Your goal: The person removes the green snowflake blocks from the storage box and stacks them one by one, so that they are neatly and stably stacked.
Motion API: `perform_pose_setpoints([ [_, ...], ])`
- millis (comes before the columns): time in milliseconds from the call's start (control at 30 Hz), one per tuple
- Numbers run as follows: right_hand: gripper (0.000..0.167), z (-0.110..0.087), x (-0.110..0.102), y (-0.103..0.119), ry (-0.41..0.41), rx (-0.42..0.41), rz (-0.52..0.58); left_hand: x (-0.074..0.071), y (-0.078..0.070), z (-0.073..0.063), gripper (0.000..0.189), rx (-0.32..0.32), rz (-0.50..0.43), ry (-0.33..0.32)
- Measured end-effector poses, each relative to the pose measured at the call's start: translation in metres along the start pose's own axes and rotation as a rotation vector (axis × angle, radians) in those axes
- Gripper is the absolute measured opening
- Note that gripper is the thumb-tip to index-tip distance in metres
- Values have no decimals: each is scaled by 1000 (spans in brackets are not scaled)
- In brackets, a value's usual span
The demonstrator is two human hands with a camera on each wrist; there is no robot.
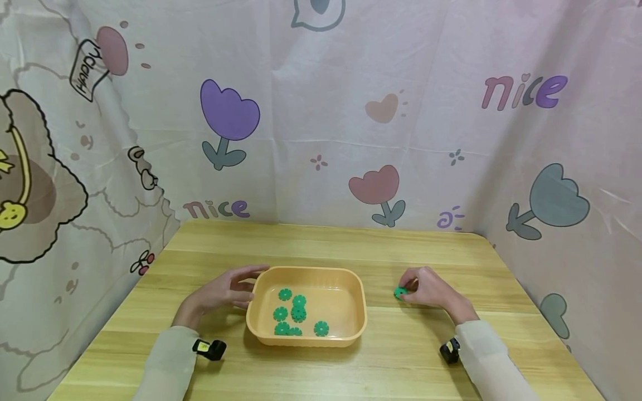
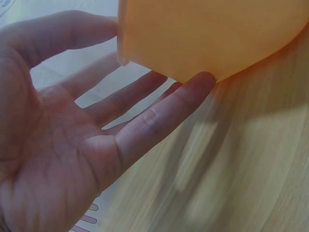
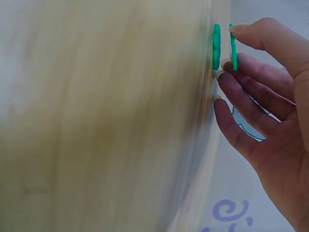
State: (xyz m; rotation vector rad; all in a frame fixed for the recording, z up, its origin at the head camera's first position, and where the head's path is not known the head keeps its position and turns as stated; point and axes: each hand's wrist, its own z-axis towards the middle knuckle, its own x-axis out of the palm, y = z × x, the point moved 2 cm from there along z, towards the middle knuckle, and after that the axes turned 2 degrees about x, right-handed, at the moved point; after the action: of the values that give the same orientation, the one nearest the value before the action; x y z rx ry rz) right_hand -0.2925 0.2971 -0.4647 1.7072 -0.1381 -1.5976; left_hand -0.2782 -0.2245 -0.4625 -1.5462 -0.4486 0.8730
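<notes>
A yellow plastic tray [image 1: 356, 303] stands on the table with several green flower-shaped discs [image 1: 321, 328] inside, some overlapping. My left hand [image 1: 228, 291] is at its left side. In the left wrist view the thumb touches the tray's rim and the extended fingers [image 2: 164, 113] reach to its outer wall. To the right of the tray, my right hand [image 1: 426, 288] pinches a green disc [image 3: 234, 48] between thumb and forefinger. Just below it in the right wrist view, a second green disc [image 3: 216, 47] is at the table surface, apart from the held one.
The wooden table [image 1: 311, 373] reaches back to a patterned cloth [image 1: 311, 111] that hangs behind and along both sides. Small black cameras [image 1: 215, 350] are strapped at both wrists.
</notes>
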Motion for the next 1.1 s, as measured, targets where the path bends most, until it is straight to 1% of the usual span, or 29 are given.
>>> perform_pose_setpoints([
  [300, 13, 1, 1, -2, 9, -40, -9, 1, -1, 0, 74, 2, 2, -3],
  [600, 11, 0, 2, -2, 12, -45, -3, 0, -1, 1, 73, 8, 3, 2],
  [833, 8, 0, 1, 0, 32, -53, -3, -1, 0, 1, 73, 10, 6, 4],
  [933, 11, -1, 0, 1, 42, -38, -5, -1, 0, 1, 73, 9, 3, 5],
  [1100, 23, -4, -2, 0, 54, 15, -17, 0, -1, 1, 73, 3, -8, 7],
])
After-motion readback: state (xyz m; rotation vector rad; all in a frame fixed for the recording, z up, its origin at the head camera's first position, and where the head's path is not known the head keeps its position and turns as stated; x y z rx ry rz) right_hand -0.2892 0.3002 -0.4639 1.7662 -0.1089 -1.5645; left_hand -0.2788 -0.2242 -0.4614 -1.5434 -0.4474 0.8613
